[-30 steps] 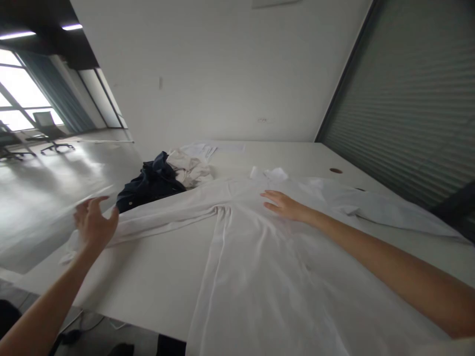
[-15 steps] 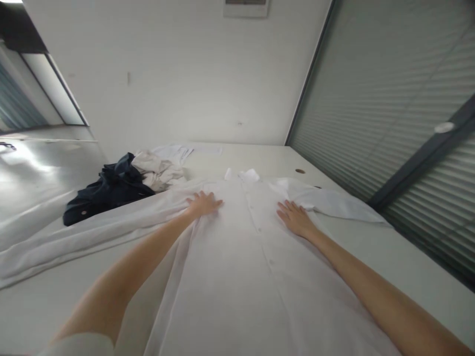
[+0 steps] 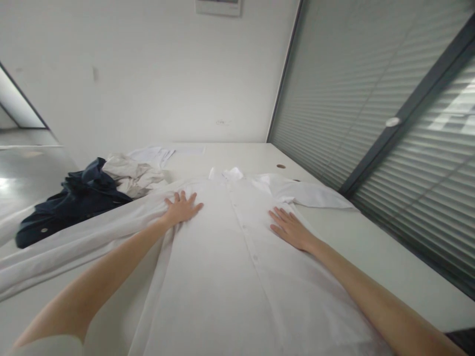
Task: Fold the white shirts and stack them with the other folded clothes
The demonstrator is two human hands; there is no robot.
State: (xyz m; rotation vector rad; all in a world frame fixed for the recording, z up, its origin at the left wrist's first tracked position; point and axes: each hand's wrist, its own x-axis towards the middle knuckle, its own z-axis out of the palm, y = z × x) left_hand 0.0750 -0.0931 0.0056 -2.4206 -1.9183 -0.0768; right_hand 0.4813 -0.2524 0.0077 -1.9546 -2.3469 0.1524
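A white buttoned shirt (image 3: 218, 257) lies spread front up on the white table (image 3: 401, 257), its collar at the far end. One long sleeve stretches out to the left, and the other lies toward the right by the blinds. My left hand (image 3: 181, 208) rests flat with fingers spread on the left chest side, near where the sleeve joins. On the right side of the chest lies my right hand (image 3: 291, 230), palm down, fingers stretched out. Neither hand grips the cloth.
A dark blue garment (image 3: 74, 198) and a crumpled beige cloth (image 3: 135, 175) lie at the left, with white papers (image 3: 152, 154) behind them. Window blinds (image 3: 334, 99) run along the right edge. A round hole (image 3: 281, 166) is in the tabletop at the far right.
The view has turned to the right, so the scene sits further left. My right hand has moved slightly down the shirt toward me, and my left hand's fingers are spread wider.
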